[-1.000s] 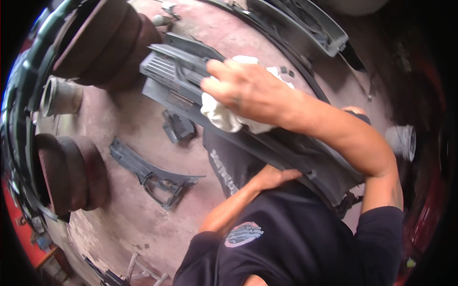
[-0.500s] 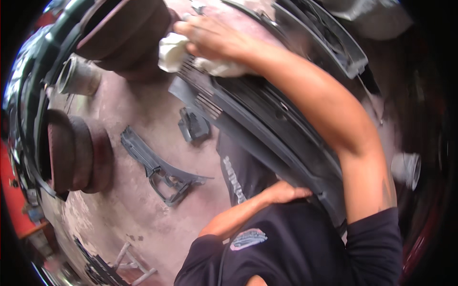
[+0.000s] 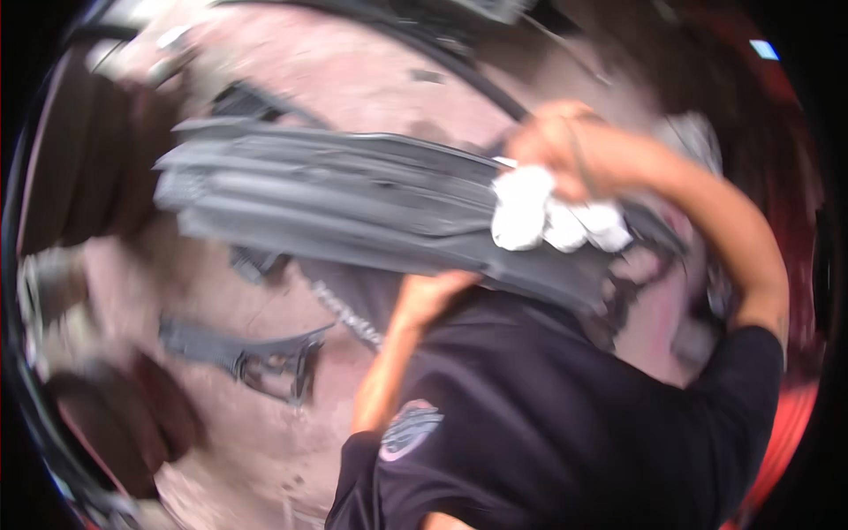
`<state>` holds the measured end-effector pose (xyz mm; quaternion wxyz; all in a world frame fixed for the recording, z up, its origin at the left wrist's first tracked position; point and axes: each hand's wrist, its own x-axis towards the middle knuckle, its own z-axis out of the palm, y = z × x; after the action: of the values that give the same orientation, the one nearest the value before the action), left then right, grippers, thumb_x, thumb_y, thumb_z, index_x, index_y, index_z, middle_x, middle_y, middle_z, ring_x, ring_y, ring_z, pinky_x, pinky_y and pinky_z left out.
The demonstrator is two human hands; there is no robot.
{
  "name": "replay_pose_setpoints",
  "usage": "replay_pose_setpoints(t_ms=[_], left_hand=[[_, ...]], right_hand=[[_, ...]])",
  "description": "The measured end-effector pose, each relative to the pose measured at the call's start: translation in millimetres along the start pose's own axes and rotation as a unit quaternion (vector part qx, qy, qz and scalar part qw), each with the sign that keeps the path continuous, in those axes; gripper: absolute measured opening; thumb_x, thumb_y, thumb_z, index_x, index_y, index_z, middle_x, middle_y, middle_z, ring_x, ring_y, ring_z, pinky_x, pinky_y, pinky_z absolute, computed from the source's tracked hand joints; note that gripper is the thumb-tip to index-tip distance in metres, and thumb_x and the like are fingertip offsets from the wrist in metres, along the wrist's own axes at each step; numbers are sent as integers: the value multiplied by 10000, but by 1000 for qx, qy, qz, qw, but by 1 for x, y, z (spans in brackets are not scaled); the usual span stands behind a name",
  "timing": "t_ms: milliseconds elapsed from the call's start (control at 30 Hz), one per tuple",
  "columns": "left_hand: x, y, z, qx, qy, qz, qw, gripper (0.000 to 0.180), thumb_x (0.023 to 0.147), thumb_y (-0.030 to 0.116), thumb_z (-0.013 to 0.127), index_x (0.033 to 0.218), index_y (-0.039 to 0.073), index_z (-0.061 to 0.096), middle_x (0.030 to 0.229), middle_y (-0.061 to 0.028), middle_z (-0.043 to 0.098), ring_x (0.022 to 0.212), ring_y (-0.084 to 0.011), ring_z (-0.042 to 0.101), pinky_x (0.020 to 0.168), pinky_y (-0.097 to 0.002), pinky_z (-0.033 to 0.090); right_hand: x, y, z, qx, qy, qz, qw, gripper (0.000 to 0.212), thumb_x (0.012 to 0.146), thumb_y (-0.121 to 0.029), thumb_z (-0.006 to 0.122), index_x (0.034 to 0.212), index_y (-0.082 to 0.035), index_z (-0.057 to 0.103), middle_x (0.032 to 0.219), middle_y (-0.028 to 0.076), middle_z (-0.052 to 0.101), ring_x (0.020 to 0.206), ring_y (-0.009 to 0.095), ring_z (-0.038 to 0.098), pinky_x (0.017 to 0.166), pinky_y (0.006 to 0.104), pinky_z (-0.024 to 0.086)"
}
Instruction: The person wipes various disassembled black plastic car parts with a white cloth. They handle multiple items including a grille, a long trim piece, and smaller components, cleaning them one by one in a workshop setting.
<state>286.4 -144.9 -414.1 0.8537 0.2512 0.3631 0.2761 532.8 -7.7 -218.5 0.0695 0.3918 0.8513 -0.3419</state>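
A long dark grey plastic car cowl panel point(image 3: 344, 199) stretches across the view in front of my body, blurred by motion. My left hand point(image 3: 439, 293) is closed on its near edge, with the fingers partly hidden by the panel. Over the right part of the panel, my right hand point(image 3: 565, 150) grips a bunched white cloth point(image 3: 523, 208), which rests against the panel's surface. Both the hand and the cloth are smeared.
On the floor to the left lies a dark plastic trim piece point(image 3: 265, 353). Stacked brownish round drums or wheels point(image 3: 124, 415) stand at the left rim. Another dark part point(image 3: 252, 102) lies beyond the panel, and a pale bucket-like thing point(image 3: 693, 141) is at the right.
My right hand has carried the cloth from the panel's far left end to its right part. The panel now lies more crosswise in view; my left hand still holds its near edge.
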Motion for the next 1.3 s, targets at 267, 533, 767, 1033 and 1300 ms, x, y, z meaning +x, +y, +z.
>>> replay_pose_setpoints(t_ms=[267,533,767,1033,1300], left_hand=[[-4,2,-7,-117,-1,88,989,433,840,-59,660,1268,-60,596,1168,-134,667,1037,-252,660,958,-393,534],[-14,-1,-4,-89,-59,101,989,457,860,4,693,1300,-47,580,1207,-147,659,1109,-284,649,1003,-439,512],[-10,19,24,-132,-85,97,983,353,872,-37,663,1221,-74,622,1116,-187,678,1038,-332,678,901,-505,594],[-14,35,15,-19,-22,-9,1000,280,922,102,695,1139,-76,697,1071,-178,730,959,-258,717,875,-393,588],[49,33,33,-608,-359,-102,701,480,971,247,659,1377,24,532,1291,-125,585,1218,-202,560,1003,-329,499]], right_hand=[[-8,-10,68,17,193,-56,979,454,798,-10,647,1252,-20,657,1208,197,687,1122,361,664,964,456,547],[-222,13,92,-96,266,167,945,577,622,26,525,1167,-17,710,1184,191,716,1132,387,659,991,435,531],[-296,23,117,-93,292,357,883,430,717,19,544,1108,-8,720,1104,203,713,1058,375,684,913,408,554],[-84,-18,61,85,363,127,919,229,811,-12,594,1011,17,701,971,153,719,897,299,715,803,403,563],[33,-100,60,-303,255,-127,910,239,780,-165,693,1011,-114,733,1342,114,615,1400,477,444,1069,578,423]])
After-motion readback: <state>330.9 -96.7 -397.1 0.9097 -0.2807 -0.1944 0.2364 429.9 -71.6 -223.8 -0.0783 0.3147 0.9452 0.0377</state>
